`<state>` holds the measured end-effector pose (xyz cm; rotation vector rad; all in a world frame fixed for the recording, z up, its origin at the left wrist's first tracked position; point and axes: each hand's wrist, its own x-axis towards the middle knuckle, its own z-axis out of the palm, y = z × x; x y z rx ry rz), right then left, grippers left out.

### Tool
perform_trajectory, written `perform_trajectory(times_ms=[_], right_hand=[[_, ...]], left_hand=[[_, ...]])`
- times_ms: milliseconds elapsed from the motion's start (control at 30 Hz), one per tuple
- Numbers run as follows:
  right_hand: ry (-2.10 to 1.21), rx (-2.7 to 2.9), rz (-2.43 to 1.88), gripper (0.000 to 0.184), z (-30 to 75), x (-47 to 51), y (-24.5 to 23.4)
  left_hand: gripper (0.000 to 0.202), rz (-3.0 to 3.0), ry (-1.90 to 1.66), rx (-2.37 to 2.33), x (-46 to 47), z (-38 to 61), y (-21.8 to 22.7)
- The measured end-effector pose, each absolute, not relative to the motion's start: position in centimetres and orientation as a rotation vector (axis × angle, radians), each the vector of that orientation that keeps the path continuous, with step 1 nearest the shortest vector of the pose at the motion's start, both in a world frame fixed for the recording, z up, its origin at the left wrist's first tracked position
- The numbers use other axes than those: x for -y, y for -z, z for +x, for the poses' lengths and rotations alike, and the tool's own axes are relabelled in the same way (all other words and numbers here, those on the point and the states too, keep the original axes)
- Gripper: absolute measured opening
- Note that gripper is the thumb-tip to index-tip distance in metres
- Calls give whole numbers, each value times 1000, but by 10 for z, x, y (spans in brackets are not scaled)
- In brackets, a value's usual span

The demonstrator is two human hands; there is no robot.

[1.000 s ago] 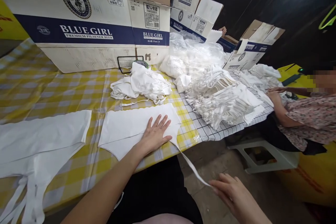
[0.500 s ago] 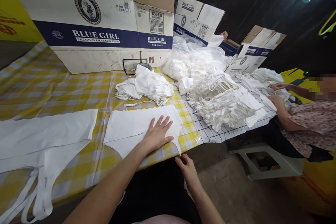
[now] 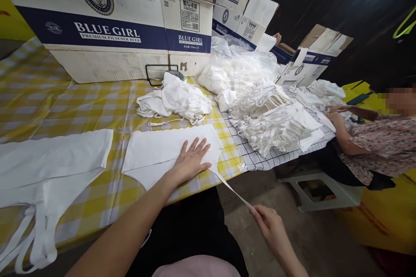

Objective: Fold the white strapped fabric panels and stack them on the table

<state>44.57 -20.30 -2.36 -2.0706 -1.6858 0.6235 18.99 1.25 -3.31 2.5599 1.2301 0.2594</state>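
Note:
A flat white cloth piece lies on the yellow checked tablecloth near the table's front edge. My left hand rests flat on it, fingers spread. A white strap runs from the cloth's right corner off the table edge. My right hand pinches the strap's end below the table, and the strap is pulled taut.
Another flat white piece lies at the left with straps hanging over the edge. A crumpled white heap, stacked pieces and a plastic bag sit behind. Blue Girl cartons line the back. A person works at the right.
My right hand slid along the strap, away from the cloth's corner and down to the right, drawing it straight. My left hand stayed flat on the cloth.

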Motion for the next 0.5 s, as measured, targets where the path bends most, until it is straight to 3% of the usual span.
perform_trajectory(times_ms=[333, 500], right_hand=[[-588, 1772, -2086, 30, 503, 211, -41], [-388, 1602, -2234, 30, 518, 210, -69]], left_hand=[[65, 2559, -267, -1225, -12, 190, 34], [65, 2568, -281, -1228, -14, 187, 36]])
